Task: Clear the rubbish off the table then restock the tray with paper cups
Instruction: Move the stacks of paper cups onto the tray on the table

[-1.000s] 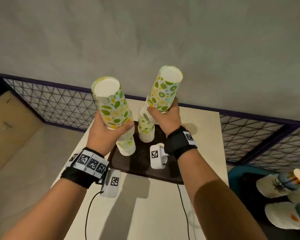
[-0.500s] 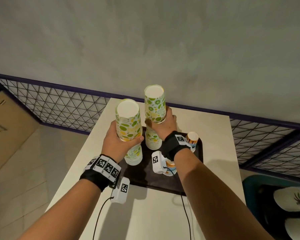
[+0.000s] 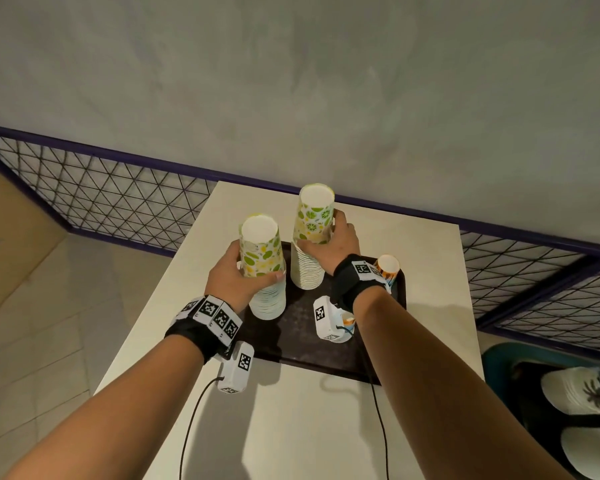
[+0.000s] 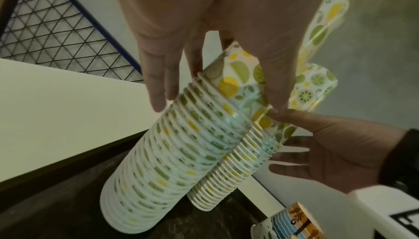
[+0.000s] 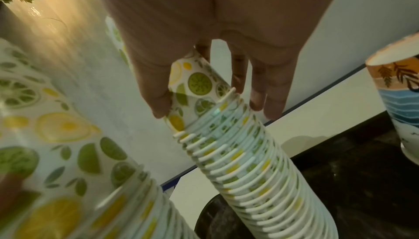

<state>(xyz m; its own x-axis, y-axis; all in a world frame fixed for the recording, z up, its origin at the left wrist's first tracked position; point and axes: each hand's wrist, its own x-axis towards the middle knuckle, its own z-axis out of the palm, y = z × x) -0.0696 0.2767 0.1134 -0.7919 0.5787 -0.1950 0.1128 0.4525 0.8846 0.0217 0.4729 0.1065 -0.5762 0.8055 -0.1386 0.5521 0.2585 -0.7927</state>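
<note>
Left hand (image 3: 235,275) and right hand (image 3: 336,237) each gripped citrus-print cup stack (image 3: 264,271) on tray (image 3: 302,327); probably light, crushable, topple-prone; hold low.

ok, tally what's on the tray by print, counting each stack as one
Citrus-print stacks: 2, left stack and right stack
Beach-print cups: 2, back cup and front cup, the front one mostly hidden behind the wrist camera
Total on the tray: 4
</note>
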